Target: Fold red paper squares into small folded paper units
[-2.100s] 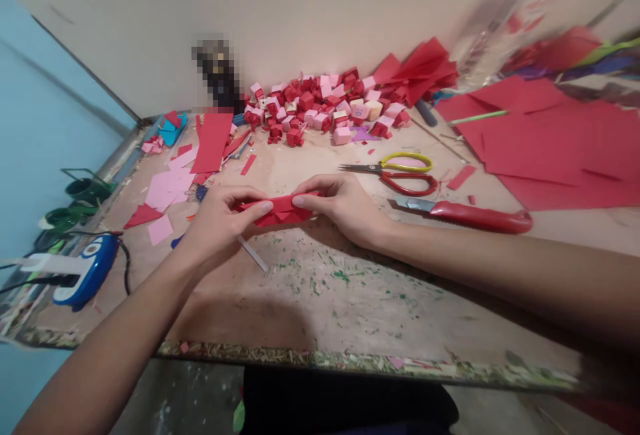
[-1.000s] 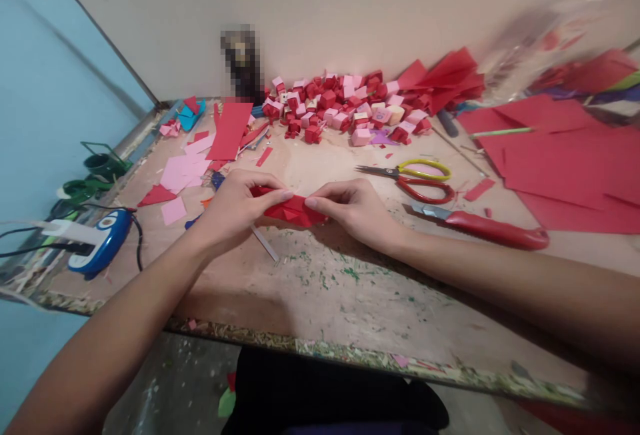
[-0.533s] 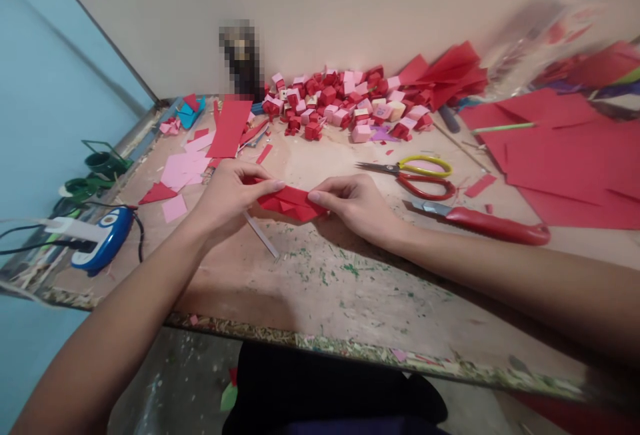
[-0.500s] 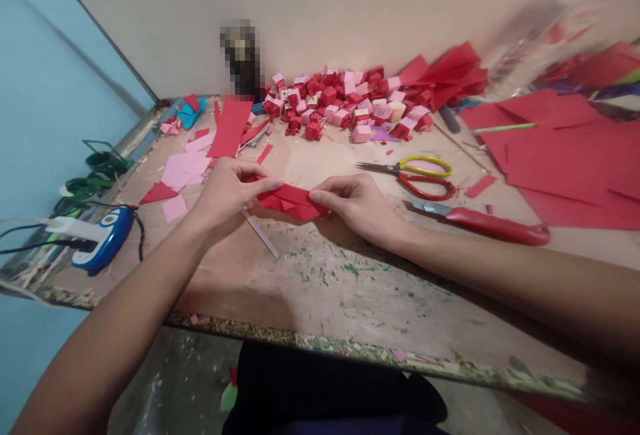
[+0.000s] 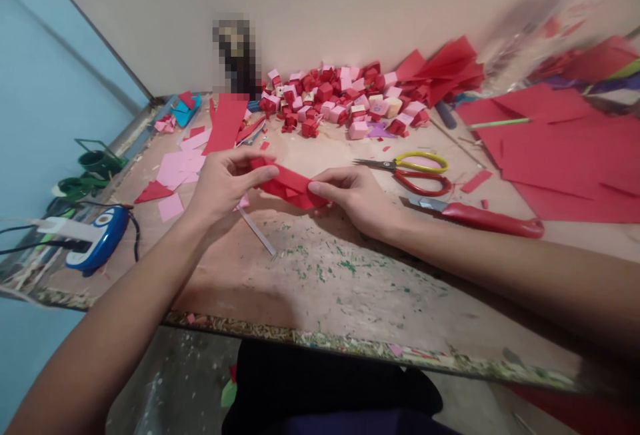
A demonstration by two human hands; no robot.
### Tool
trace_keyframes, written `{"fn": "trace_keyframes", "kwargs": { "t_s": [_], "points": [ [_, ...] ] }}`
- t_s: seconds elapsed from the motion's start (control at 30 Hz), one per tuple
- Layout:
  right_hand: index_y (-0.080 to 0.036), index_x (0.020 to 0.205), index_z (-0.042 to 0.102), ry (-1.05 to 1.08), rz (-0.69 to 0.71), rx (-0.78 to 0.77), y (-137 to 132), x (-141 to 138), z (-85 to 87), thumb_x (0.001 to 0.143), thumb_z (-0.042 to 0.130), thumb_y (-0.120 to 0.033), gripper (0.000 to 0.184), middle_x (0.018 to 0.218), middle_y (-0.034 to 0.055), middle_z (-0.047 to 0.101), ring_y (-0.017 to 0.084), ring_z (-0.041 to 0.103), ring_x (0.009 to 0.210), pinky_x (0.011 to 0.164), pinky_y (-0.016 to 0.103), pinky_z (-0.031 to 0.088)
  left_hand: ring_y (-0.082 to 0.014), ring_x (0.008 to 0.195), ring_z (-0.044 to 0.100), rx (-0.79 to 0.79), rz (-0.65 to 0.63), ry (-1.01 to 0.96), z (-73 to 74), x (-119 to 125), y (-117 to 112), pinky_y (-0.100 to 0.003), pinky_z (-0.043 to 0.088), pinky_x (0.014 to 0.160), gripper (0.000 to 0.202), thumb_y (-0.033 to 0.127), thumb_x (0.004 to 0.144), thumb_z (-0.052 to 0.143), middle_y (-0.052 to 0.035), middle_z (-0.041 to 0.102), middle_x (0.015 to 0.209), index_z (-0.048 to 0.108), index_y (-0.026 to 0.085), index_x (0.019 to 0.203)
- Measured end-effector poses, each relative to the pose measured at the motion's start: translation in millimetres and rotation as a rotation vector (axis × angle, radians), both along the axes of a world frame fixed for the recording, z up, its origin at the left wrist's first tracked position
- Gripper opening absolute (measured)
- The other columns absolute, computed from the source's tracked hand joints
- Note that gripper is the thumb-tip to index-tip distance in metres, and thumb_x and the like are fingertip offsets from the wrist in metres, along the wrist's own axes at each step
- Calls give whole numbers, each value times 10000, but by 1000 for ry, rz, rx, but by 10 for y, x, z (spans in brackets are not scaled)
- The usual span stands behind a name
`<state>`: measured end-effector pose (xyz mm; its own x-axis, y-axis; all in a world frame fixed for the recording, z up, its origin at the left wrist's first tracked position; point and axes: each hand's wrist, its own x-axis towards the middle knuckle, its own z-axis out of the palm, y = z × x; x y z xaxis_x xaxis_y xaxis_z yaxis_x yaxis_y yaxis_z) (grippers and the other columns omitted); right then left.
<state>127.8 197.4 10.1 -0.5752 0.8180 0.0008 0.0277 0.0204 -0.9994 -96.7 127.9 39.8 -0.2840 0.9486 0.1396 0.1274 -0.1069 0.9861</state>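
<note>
A folded strip of red paper (image 5: 290,186) is held just above the worn wooden table (image 5: 325,288). My left hand (image 5: 223,181) pinches its left end between thumb and fingers. My right hand (image 5: 355,198) pinches the right end, thumb on top. The strip slopes down from left to right and shows creases. A thin white strip (image 5: 257,231) lies on the table under my left hand.
Yellow-and-red scissors (image 5: 413,173) and a red utility knife (image 5: 480,216) lie right of my hands. A heap of small red and pink folded cubes (image 5: 340,101) sits at the back. Red sheets (image 5: 560,155) cover the right side. A blue glue gun (image 5: 95,245) and pink scraps (image 5: 173,175) lie left.
Both hands have lifted the red strip slightly and tilted its left end upward. The strip stays pinched at both ends. The camera view has shifted a little.
</note>
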Motion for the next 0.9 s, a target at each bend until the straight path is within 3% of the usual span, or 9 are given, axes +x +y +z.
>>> {"fn": "trace_keyframes", "kwargs": {
  "t_s": [0.07,0.2,0.27,0.37,0.53,0.7,0.9],
  "points": [
    [-192,824,824,107,-60,-107,17,-16,-36,833,874,-393,207,751,42,770,171,668,645,641,322,569,-105,560,601,19,-12,-73,-29,2,27,-205,406,465,321,318,685,970,-1,754,755,830,221,957],
    [-195,870,787,248,-88,-158,23,-38,-73,825,902,-402,241,783,31,766,161,671,686,674,310,569,-106,592,614,-44,-86,-75,-40,54,26,-211,465,523,299,328,648,1002,-25,757,750,800,181,811],
    [-202,915,763,234,-46,-139,9,-34,-65,858,884,-407,245,778,15,758,146,643,668,625,280,500,-112,625,628,-56,-120,-59,-44,96,7,-221,498,567,279,326,658,1000,-23,752,756,794,175,772],
    [-204,912,728,178,38,-108,-10,-17,-35,902,842,-385,215,791,0,741,131,598,657,613,277,435,-150,715,685,-46,-164,-49,-70,143,-9,-249,547,635,284,331,678,983,-33,782,824,819,182,855],
    [-184,903,777,80,174,-20,-9,-5,19,874,852,-318,157,838,-1,751,131,625,721,723,300,498,-200,848,747,62,-173,-51,-91,149,-9,-309,615,783,260,307,726,908,-52,815,944,807,181,930],
    [-192,1044,823,127,210,-85,-8,-2,19,865,898,-431,307,1042,62,837,194,762,945,859,324,594,-169,814,722,86,-162,-64,-72,110,-22,-276,587,764,170,233,750,831,-27,791,915,778,189,905],
    [-199,962,845,209,68,-165,22,-6,-37,898,836,-621,427,978,102,837,205,758,849,693,292,604,-141,706,653,-5,-188,84,-79,66,-19,-244,488,633,106,246,751,800,-13,770,834,797,182,836]
  ]
}}
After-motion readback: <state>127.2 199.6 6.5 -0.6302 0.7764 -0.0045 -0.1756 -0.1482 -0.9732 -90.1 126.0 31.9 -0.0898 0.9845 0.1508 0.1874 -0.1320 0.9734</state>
